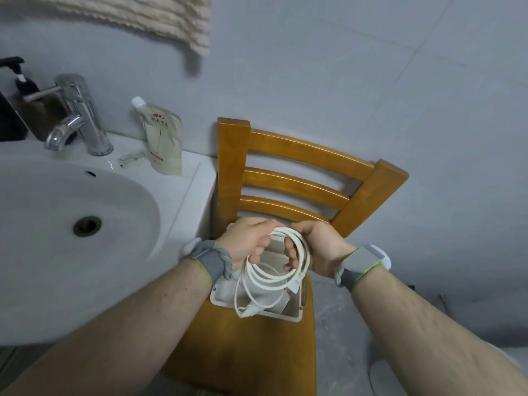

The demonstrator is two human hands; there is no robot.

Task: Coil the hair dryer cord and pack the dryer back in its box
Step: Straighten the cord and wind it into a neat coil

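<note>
Both hands, the left hand (245, 241) and right hand (317, 247), pinch the cord (285, 270) with closed fingers (290, 250), keeping its loops gathered just below them, over the box (257, 307).

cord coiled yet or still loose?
Mostly coiled. The white cord hangs in several stacked loops held by the left hand and right hand, over the open box; a short tail dangles below.

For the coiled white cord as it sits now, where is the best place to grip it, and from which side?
Grip the cord at the top of its loops, from above, where the left hand and right hand already bunch the strands together. Lower down the loops hang loose and spread over the box.
</note>
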